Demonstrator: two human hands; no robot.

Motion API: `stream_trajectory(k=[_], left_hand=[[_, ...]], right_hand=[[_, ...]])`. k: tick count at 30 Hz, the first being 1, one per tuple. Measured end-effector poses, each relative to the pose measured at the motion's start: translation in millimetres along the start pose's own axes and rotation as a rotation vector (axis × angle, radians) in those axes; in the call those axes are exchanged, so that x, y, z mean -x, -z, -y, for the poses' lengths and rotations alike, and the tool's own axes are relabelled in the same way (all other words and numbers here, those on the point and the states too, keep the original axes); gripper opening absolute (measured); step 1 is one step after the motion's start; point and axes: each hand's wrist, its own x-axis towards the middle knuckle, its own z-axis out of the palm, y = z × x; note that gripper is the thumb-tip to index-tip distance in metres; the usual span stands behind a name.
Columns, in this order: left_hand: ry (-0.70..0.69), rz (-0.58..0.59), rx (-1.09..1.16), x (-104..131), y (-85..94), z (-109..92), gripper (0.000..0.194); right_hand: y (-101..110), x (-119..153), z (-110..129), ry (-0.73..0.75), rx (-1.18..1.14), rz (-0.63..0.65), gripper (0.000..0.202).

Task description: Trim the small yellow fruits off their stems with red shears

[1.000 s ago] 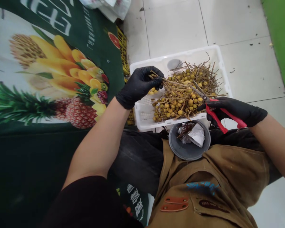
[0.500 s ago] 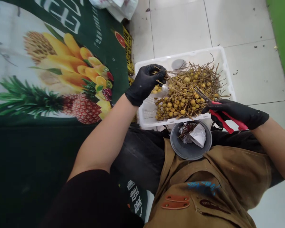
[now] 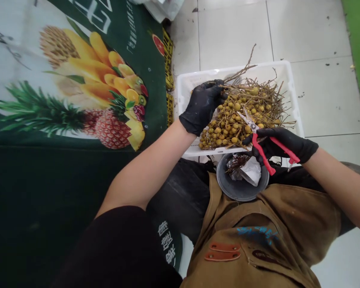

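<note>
My left hand (image 3: 204, 105), in a black glove, is closed on a bunch of brown twigs (image 3: 241, 74) over the left part of a white basket (image 3: 295, 105). Bunches of small yellow-brown round fruit (image 3: 225, 130) on thin stems fill much of the basket. My right hand (image 3: 283, 145), also gloved in black, holds red-handled pruning shears (image 3: 263, 154) at the basket's near right edge. The shears' blades are apart and point up and left over the fruit.
A grey bucket (image 3: 241, 194) with twigs and crumpled white paper stands between my legs, against the basket. A green fruit-printed sheet (image 3: 156, 100) covers the left side, beside yellow crates (image 3: 169, 60). White floor tiles lie beyond.
My left hand has moved right, and the twigs in it now stick up past the basket's far rim. My right hand has shifted left, and the shears' handles have spread and their blades opened.
</note>
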Motion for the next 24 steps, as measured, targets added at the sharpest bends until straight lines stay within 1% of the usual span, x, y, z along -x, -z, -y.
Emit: stream_trajectory(k=[3, 6, 8, 10, 12, 14, 16, 18, 19, 20, 22, 24], left_hand=[[0.062, -0.037, 0.075, 14, -11.2, -12, 0.024], [0.111, -0.036, 0.104, 28, -22.0, -23, 0.027], [0.119, -0.034, 0.092, 32, -26.2, -24, 0.027], [0.107, -0.036, 0.060, 32, -25.6, -22, 0.028], [0.068, -0.030, 0.016, 31, -18.3, -20, 0.030], [-0.006, -0.002, -0.030, 32, -3.7, -20, 0.033], [-0.107, 0.082, -0.065, 37, 16.1, -25, 0.039], [-0.173, 0.207, -0.106, 47, 36.5, -30, 0.047], [-0.177, 0.250, -0.127, 54, 45.3, -33, 0.051], [-0.163, 0.267, -0.146, 61, 52.4, -34, 0.053], [-0.104, 0.237, -0.173, 73, 60.8, -34, 0.053], [-0.055, 0.198, -0.174, 83, 62.4, -32, 0.053]], right_hand=[[-5, -5, 7, 0.028, 0.001, -0.019, 0.037], [-17, -7, 14, 0.013, 0.002, -0.122, 0.044], [-26, -9, 18, -0.007, 0.026, -0.195, 0.047], [-31, -9, 20, -0.022, 0.061, -0.239, 0.049], [-28, -6, 17, -0.013, 0.124, -0.271, 0.048], [-15, 0, 13, 0.028, 0.291, -0.356, 0.043], [7, 9, 8, 0.058, 0.550, -0.461, 0.032], [31, 21, 5, 0.034, 0.761, -0.509, 0.032], [42, 28, 4, 0.026, 0.826, -0.518, 0.038], [51, 35, 4, 0.032, 0.866, -0.523, 0.045], [61, 50, 4, 0.066, 0.904, -0.514, 0.057], [61, 63, 4, 0.109, 0.865, -0.455, 0.063]])
